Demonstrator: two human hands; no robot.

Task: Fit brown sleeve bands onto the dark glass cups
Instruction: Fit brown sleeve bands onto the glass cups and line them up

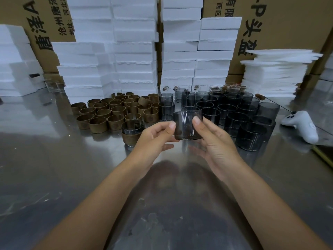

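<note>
You hold one dark glass cup (187, 126) in the air with both hands, a little above the steel table (54, 159) and just in front of the rows of goods. The cup is a short, straight-walled cylinder of smoky grey glass. You can see through it, and thin light lines run down its wall. Your left hand (155, 139) has curled fingers and pinches the left side of the cup with the thumb tip on the wall. Your right hand (214, 143) grips the right side, with the thumb pressed on the front wall and the other fingers under and behind the glass. Just beside your left hand stands a banded cup (132, 131), with a brown sleeve around its lower part. Behind it the brown sleeve bands (115, 110) stand upright in a tight group. The other dark cups (234, 112) stand close together to the right of the bands, and the nearest ones are just beside your right hand. Stacks of white foam blocks (133, 51) and cardboard boxes (288, 24) close the far side. A white controller (302, 125) lies near the right edge of the table. Toward you the steel surface spreads wide under your forearms.
</note>
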